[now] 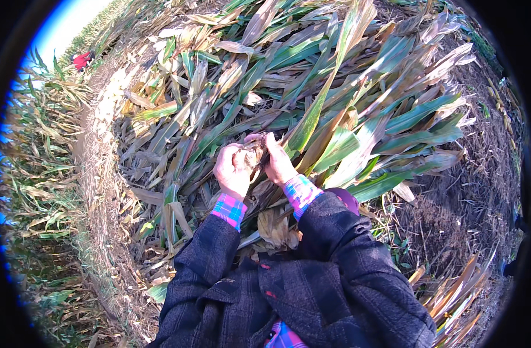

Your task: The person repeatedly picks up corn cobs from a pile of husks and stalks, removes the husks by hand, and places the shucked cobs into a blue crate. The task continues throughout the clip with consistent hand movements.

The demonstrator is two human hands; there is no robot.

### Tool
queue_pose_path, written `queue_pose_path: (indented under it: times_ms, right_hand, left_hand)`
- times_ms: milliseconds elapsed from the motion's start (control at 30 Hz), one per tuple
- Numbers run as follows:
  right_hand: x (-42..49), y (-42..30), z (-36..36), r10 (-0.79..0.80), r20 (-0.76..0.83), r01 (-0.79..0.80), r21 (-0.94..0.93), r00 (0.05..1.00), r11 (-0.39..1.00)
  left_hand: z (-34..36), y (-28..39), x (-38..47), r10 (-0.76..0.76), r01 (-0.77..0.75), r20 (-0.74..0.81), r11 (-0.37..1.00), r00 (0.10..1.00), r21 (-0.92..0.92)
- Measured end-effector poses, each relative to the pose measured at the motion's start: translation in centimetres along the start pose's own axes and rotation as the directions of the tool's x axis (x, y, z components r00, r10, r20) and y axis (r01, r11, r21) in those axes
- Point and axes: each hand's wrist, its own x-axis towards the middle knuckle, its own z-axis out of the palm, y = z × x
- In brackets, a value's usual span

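Both hands meet at the middle of the head view, over a pile of cut corn stalks (230, 108) with green and dry tan leaves. My left hand (233, 169) is closed around a brownish, husk-like piece of corn plant (253, 157). Close against its other side is my right hand (277, 162), thumb up, with its fingers mostly hidden behind the plant. Whether an ear is inside the husk cannot be told. A dry, crumpled husk (273, 226) lies below the hands.
Standing corn (43, 187) runs along the left side. Bare soil with straw (448, 217) lies at the right, and more dry leaves (454, 300) at the lower right. A person in red (82, 61) is far off at the upper left. Several ears (500, 104) appear to lie at the far right.
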Motion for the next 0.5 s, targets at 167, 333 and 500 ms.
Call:
queue_pose_path:
  times_ms: [167,333,500]
  right_hand:
    - [-1.1,0.6,1.5,-0.222,0.175,0.282,-0.530,0.959,0.800]
    - [0.1,1.1,2.5,-0.255,-0.135,0.149,-0.524,0.957,0.838]
    - [2.7,-0.6,1.0,-0.352,-0.401,0.156,-0.445,0.846,0.882]
  left_hand:
    - [-0.5,-4.4,-0.7,-0.649,0.494,0.086,0.479,0.756,-0.726]
    - [-3.4,-6.8,-3.2,-0.811,0.556,0.470,-0.225,0.347,-0.800]
    - [-10.4,-7.2,-11.5,-0.945,0.740,0.320,-0.170,0.065,-0.651]
